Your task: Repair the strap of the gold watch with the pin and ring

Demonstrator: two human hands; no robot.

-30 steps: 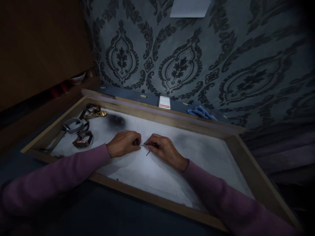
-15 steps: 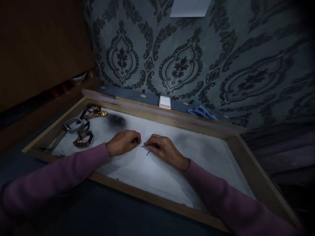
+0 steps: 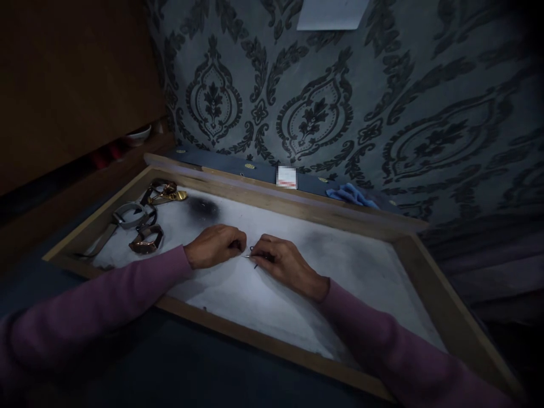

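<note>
My left hand [image 3: 217, 245] is closed, its fingers curled in above the middle of the white sheet. Whatever it may grip is hidden by the fingers. Facing it, my right hand [image 3: 287, 262] pinches a thin pointed tool [image 3: 247, 256], whose light tip shows between the two hands. A small dark loop shows at the right fingertips, and a short dark pin-like piece [image 3: 255, 266] pokes out just below them; I cannot tell whether these belong to the tool. Poor light leaves the exact kind of tool unclear.
A shallow wooden tray [image 3: 272, 331] lined with a white sheet surrounds both hands. Several watches lie at its left end, among them a rose-gold watch [image 3: 147, 241], a grey strap [image 3: 130, 214] and a gold watch [image 3: 181, 195]. Behind stand a small box [image 3: 287, 177] and a blue cloth [image 3: 352, 194].
My right fingers have closed further over the tool, and less of the dark piece below shows. My left hand stays nearly in place. The whole view has shifted slightly.
</note>
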